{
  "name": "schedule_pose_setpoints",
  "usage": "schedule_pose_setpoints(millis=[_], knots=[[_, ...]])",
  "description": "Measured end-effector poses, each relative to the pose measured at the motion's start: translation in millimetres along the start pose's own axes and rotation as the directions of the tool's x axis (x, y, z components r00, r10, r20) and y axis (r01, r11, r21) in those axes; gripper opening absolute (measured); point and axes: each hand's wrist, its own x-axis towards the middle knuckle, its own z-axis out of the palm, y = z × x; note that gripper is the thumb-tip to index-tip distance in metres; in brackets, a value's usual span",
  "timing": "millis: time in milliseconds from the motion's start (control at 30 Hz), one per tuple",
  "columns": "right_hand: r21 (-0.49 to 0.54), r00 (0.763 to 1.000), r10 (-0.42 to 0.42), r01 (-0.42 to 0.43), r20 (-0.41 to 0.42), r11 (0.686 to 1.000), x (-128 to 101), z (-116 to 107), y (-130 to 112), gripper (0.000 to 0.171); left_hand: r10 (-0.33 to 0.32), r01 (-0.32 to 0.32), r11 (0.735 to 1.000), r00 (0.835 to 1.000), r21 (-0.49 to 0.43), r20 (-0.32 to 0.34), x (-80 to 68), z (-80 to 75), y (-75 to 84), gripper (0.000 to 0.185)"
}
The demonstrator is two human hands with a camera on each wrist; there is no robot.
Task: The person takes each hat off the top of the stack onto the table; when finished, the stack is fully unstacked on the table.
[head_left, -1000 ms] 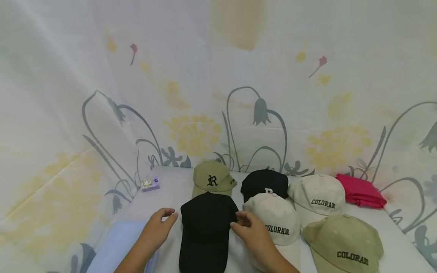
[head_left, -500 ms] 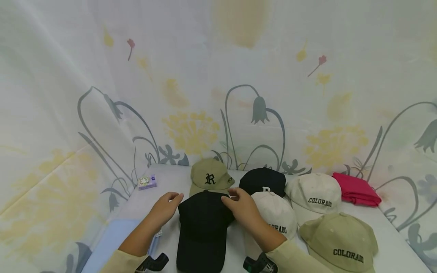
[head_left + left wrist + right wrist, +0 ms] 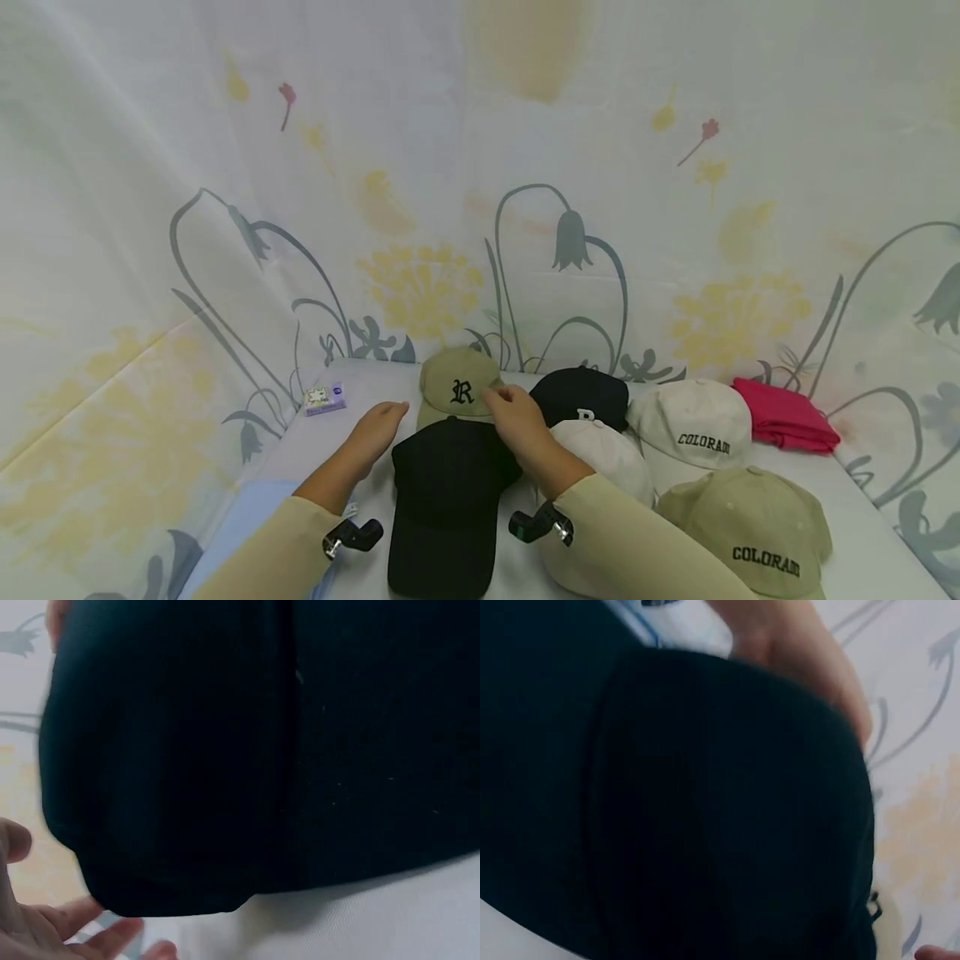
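Flanked the black cap [image 3: 450, 492], brim pointing back at the wearer: left hand [image 3: 378, 427] flat and loose; right hand [image 3: 517, 421] nearer, curled, grip unclear.

I see open tabletop [image 3: 390, 392] on the left, between the small box [image 3: 325, 399] near the back corner and the olive R cap [image 3: 459, 390]; my left hand [image 3: 375, 427] sits in that gap. To the right, caps crowd together: the black cap [image 3: 450, 492], the dark cap [image 3: 581, 396], three COLORADO caps [image 3: 693, 425], leaving no lane. The curtain [image 3: 480, 208] closes off the back and both sides.
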Motion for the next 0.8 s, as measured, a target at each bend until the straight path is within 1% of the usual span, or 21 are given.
schedule_pose_setpoints(millis=[133, 267, 367, 500, 633, 700, 733, 767, 800], knots=[[-0.006, 0.999, 0.029, -0.029, -0.017, 1.000, 8.3, 5.1, 0.8, 0.056, 0.004, -0.004, 0.994, 1.000, -0.113, 0.001, 14.4, 8.0, -1.1, 0.059], [0.015, 0.998, 0.070, -0.070, 0.006, 0.997, 15.9, 11.3, 7.2, 0.066, 0.001, 0.002, 0.979, 1.000, -0.203, 0.014, 23.7, 14.3, -4.3, 0.054], [0.053, 0.995, 0.092, -0.094, 0.040, 0.994, 19.3, 16.5, 13.2, 0.071, 0.014, -0.001, 0.971, 0.999, -0.241, 0.050, 27.0, 18.6, -7.1, 0.055], [0.061, 0.994, 0.091, -0.095, 0.064, 0.994, 22.0, 21.1, 18.8, 0.073, 0.060, -0.029, 0.961, 0.992, -0.275, 0.107, 31.2, 25.5, -8.4, 0.056], [0.058, 0.995, 0.081, -0.084, 0.066, 0.995, 28.8, 22.3, 22.6, 0.075, 0.066, -0.027, 0.957, 0.989, -0.288, 0.129, 35.0, 29.6, -7.7, 0.060], [0.080, 0.993, 0.093, -0.099, 0.077, 0.992, 32.9, 22.4, 23.8, 0.078, 0.075, -0.029, 0.956, 0.986, -0.293, 0.146, 41.7, 31.0, -13.2, 0.062], [0.094, 0.991, 0.104, -0.112, 0.085, 0.989, 34.9, 22.5, 24.6, 0.079, 0.114, -0.063, 0.954, 0.981, -0.294, 0.157, 44.7, 30.3, -17.6, 0.063], [0.108, 0.989, 0.118, -0.128, 0.093, 0.986, 36.6, 22.6, 25.2, 0.080, 0.156, -0.095, 0.946, 0.972, -0.311, 0.177, 64.1, 33.6, -35.8, 0.064], [0.116, 0.987, 0.126, -0.138, 0.101, 0.984, 38.4, 22.7, 26.0, 0.081, 0.229, -0.144, 0.923, 0.951, -0.357, 0.209, 91.4, 38.1, -59.7, 0.062]])
